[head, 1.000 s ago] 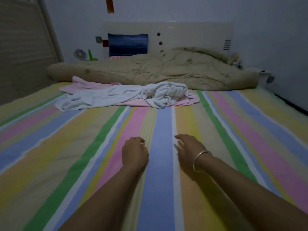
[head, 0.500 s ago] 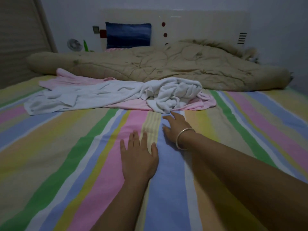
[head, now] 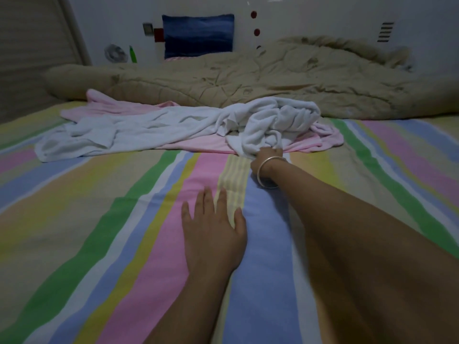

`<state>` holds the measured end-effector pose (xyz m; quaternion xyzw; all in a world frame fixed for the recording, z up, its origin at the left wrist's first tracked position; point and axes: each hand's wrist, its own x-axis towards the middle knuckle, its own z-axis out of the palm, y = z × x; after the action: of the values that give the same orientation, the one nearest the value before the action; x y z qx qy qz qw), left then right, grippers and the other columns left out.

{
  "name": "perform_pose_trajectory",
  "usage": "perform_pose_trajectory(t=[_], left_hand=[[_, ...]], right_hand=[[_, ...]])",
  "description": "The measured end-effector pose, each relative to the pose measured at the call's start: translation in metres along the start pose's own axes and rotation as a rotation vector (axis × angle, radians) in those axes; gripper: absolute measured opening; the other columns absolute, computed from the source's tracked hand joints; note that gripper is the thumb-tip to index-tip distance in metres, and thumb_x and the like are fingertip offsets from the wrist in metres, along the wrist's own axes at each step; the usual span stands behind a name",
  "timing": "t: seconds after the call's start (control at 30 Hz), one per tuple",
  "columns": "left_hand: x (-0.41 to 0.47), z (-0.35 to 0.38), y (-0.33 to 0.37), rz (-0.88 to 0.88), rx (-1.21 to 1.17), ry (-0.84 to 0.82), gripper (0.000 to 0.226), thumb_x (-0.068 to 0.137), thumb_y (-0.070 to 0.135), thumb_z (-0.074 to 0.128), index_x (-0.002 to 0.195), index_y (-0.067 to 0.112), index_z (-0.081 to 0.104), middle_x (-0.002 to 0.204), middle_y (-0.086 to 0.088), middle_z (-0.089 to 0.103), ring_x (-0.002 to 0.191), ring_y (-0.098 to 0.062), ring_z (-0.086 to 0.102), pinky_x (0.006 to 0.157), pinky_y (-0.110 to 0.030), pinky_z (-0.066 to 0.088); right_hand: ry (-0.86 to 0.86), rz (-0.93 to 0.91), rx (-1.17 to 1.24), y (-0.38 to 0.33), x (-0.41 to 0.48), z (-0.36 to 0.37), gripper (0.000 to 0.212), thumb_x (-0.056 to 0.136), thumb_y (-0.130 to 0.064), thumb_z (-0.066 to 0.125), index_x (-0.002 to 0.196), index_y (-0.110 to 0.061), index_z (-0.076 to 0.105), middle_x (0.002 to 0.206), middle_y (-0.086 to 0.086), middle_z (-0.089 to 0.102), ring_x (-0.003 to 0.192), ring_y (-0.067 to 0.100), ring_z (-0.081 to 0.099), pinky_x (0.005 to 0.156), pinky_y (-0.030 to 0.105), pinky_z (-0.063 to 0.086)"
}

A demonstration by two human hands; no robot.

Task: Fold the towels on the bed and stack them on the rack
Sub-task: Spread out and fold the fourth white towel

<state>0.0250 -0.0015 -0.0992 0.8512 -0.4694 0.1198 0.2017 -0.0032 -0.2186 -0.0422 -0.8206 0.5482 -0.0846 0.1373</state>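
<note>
My right hand [head: 267,157] is stretched far forward, fingers curled into the near fold of the white towel [head: 161,125]. The fingertips are buried in the cloth, so I cannot tell how much they have gathered. A silver bangle [head: 258,173] sits on that wrist. The towel is heaped just beyond the hand and trails off to its left. It lies over a pink towel [head: 325,141], whose edge shows to the hand's right. My left hand [head: 213,234] lies nearer to me, left of the right forearm. It is palm down, fingers spread flat on the striped sheet [head: 87,207], holding nothing. Past the towels a beige quilt [head: 248,75] is bunched up, with a blue pillow [head: 198,33] behind it.
</note>
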Motion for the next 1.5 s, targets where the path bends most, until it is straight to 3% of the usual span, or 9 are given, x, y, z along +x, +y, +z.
perform_pose_trajectory(t=[0.2,0.47,0.6,0.8,0.9,1.07,1.2,1.37,1.5], left_hand=[[0.000,-0.002,0.001,-0.004,0.002,0.026,0.064,0.089,0.049,0.024,0.135,0.017,0.055,0.143,-0.012,0.050,0.135,-0.026,0.042,0.113,-0.052,0.023],[-0.017,-0.019,-0.006,0.058,-0.080,-0.024,0.057,0.084,0.039,0.032,0.117,0.008,0.066,0.121,-0.013,0.066,0.113,-0.028,0.061,0.100,-0.048,0.045],[-0.044,-0.039,-0.002,0.060,-0.208,-0.042,0.038,0.084,0.019,0.057,0.118,0.004,0.063,0.112,-0.014,0.066,0.103,-0.035,0.063,0.090,-0.046,0.050],[-0.092,-0.081,0.031,0.075,-0.365,-0.115,0.061,0.092,0.015,0.051,0.149,0.015,0.030,0.152,-0.007,0.033,0.134,-0.028,0.039,0.103,-0.037,0.036],[-0.116,-0.104,0.067,0.182,-0.387,-0.103,0.069,0.091,0.014,0.054,0.152,0.026,0.023,0.159,-0.001,0.018,0.144,-0.024,0.024,0.106,-0.037,0.034],[-0.153,-0.120,0.132,0.337,-0.237,-0.199,0.081,0.083,0.008,0.059,0.153,0.022,0.021,0.161,-0.008,0.011,0.145,-0.027,0.021,0.104,-0.041,0.039],[-0.182,-0.120,0.168,0.381,-0.077,-0.207,0.062,0.079,0.014,0.062,0.138,0.011,0.046,0.143,-0.019,0.044,0.131,-0.034,0.041,0.095,-0.044,0.044],[-0.216,-0.112,0.179,0.349,0.136,-0.180,0.057,0.054,0.020,0.077,0.110,0.008,0.068,0.107,-0.018,0.067,0.096,-0.035,0.065,0.072,-0.045,0.053],[-0.229,-0.118,0.197,0.419,0.234,-0.005,0.034,0.067,0.020,0.064,0.099,0.012,0.073,0.091,-0.015,0.066,0.088,-0.033,0.063,0.069,-0.039,0.048]], right_hand=[[0.112,-0.139,0.510,0.017,-0.042,-0.020,0.026,0.088,-0.006,0.054,0.102,-0.012,0.075,0.112,0.010,0.070,0.109,0.025,0.061,0.102,0.030,0.042],[0.239,-0.057,0.776,0.060,-0.129,-0.053,0.015,0.079,-0.014,0.076,0.093,-0.007,0.075,0.090,0.008,0.074,0.084,0.017,0.065,0.080,0.027,0.049],[0.168,0.036,0.823,0.089,-0.175,-0.071,0.031,0.076,-0.007,0.076,0.098,-0.015,0.056,0.078,0.006,0.061,0.078,0.024,0.059,0.077,0.038,0.051],[0.113,-0.043,0.579,0.131,-0.257,-0.101,0.020,0.087,-0.006,0.053,0.089,0.000,0.073,0.082,0.013,0.066,0.078,0.019,0.054,0.068,0.031,0.044],[0.044,-0.037,0.474,0.163,-0.305,-0.130,0.027,0.093,-0.006,0.047,0.102,0.000,0.072,0.099,0.014,0.068,0.090,0.021,0.058,0.077,0.031,0.045],[-0.160,-0.091,-0.053,0.226,-0.393,-0.188,0.033,0.099,-0.019,0.041,0.126,-0.009,0.058,0.133,0.008,0.058,0.122,0.022,0.052,0.096,0.027,0.035],[-0.218,0.000,-0.206,0.293,-0.444,-0.228,0.031,0.097,-0.020,0.047,0.121,-0.007,0.061,0.125,0.009,0.062,0.118,0.025,0.055,0.094,0.029,0.042],[-0.116,0.114,-0.515,0.368,-0.497,-0.269,0.029,0.094,-0.020,0.039,0.076,-0.019,0.061,0.090,0.004,0.065,0.078,0.022,0.058,0.072,0.027,0.046],[0.042,0.165,-0.762,0.404,-0.528,-0.264,0.026,0.092,-0.029,0.041,0.099,-0.025,0.065,0.104,0.001,0.067,0.090,0.021,0.061,0.076,0.029,0.047]])
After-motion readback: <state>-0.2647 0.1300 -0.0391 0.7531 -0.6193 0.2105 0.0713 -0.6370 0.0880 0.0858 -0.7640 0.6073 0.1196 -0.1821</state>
